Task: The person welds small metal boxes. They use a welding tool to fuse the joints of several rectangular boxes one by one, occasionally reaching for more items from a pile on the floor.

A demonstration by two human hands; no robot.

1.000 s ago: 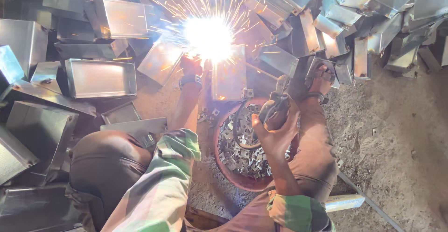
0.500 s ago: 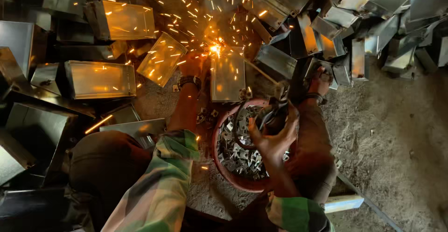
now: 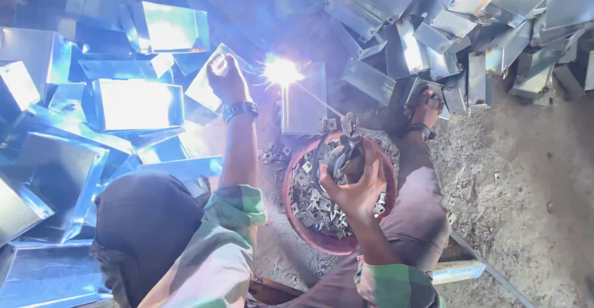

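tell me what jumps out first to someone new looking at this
The white-blue welding arc blazes at top centre, on the upper edge of an upright sheet-metal box. The right hand holds the electrode holder over a red bowl of small metal brackets, while the left hand reaches toward the boxes beside the arc.

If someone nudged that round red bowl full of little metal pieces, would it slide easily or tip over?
Probably neither. The bowl is heaped with small metal brackets, so it likely feels heavy for its size. It looks wide and low on gritty ground, so it should drag rather than slide or tip. A hard shove might spill loose brackets.
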